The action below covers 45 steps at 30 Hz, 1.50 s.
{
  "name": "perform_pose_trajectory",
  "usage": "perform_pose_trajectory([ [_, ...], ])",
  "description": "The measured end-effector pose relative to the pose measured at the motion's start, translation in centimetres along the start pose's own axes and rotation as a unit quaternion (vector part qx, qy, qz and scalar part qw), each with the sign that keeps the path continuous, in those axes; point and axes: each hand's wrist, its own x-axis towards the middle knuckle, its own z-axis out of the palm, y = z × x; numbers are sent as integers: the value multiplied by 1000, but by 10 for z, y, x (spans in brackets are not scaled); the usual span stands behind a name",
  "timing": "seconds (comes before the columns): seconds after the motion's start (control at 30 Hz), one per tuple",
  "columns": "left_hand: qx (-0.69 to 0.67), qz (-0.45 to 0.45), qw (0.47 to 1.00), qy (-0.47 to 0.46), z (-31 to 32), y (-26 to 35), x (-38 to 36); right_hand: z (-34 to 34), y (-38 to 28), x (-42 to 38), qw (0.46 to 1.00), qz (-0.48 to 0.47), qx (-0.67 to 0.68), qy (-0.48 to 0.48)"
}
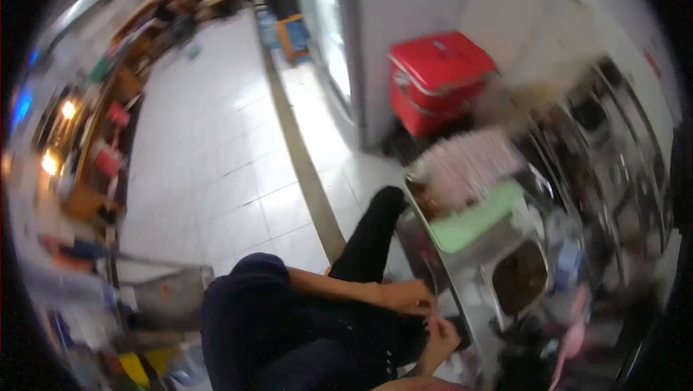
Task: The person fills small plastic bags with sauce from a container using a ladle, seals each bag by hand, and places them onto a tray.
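My left hand (408, 297) reaches in from a dark sleeve, its fingers closed in a pinch. Just below it, my right hand (442, 337) is also closed, with fingertips meeting those of the left. Something small and pale may be between them, but blur hides what it is. Both hands are over my dark-clothed lap, beside the edge of a metal counter (462, 286). Nearest on that counter is a metal tray (546, 279) with dark brown contents. Behind it lies a light green board or tray (480, 219), next to a blurred pile of pale pink pieces (473, 167).
A red cooler box (440, 77) stands beyond the counter by a wall. Metal racks (613, 138) rise on the right. A pink strap-like item (574, 337) hangs at lower right. White floor tiles (216, 138) stretch left, past wooden furniture (94, 153) at the far side.
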Motion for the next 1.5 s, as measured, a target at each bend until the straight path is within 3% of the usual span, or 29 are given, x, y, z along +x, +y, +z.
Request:
perform_pose_trajectory([
  [0.07, 111, 4, 994, 14, 5, -13, -1, 13, 21, 16, 1000, 28, 8, 11],
  [0.17, 201, -75, 976, -29, 10, 5, 0, 18, 3, 6, 992, -56, -79, 83],
  [0.27, 162, -5, 980, 116, -9, 9, -4, 21, -11, 5, 985, -126, -67, 97],
  [0.3, 237, 76, 953, 173, -29, 26, -4, 17, -8, 8, 984, -153, -43, 77],
  [0.33, 200, 130, 957, 165, -33, 25, 0, 14, -7, 9, 982, -179, -20, 55],
  [0.4, 114, 186, 968, 120, -31, 18, 7, 1, -16, 2, 994, -89, 58, -3],
  [0.43, 66, 186, 977, 85, -28, 15, 9, -5, -19, -1, 994, -40, 96, -32],
  [0.5, -48, 93, 994, -34, -18, 13, 12, -12, -17, -1, 991, -32, 115, -58],
  [0.6, -83, 16, 995, -55, -22, 22, 14, -18, -15, -2, 991, 3, 101, -90],
  [0.7, -65, 92, 993, -31, -14, 14, 15, -21, -21, -4, 986, 21, 67, -152],
  [0.8, -46, 152, 985, -71, -22, 23, 15, -18, -37, -11, 982, 30, -32, -182],
  [0.87, 0, 118, 985, -127, -36, 34, 13, -20, -20, -8, 977, -99, -132, -131],
  [0.93, 170, 112, 965, -163, -41, 48, 12, -9, -41, -11, 973, -62, -191, -111],
  [1.0, 220, 120, 959, -134, -38, 45, 9, -4, -40, -8, 970, -99, -201, -91],
  [1.07, 226, 113, 961, -117, -41, 48, 8, 6, -63, -7, 978, -68, -185, -65],
  [1.17, 204, 82, 971, -97, -37, 59, 4, -2, -68, -17, 967, -118, -219, -53],
  [1.27, 96, 67, 992, -56, -57, 58, 5, -23, -95, -18, 924, -302, -208, 107],
  [1.33, 34, 53, 998, -17, -73, 59, 4, -51, -114, -11, 856, -368, -238, 274],
  [1.4, 3, 32, 999, 28, -82, 60, 3, -61, -169, 6, 777, -361, -370, 358],
  [1.5, -34, 9, 999, 42, -86, 58, 3, -68, -186, 34, 864, -219, -350, 290],
])
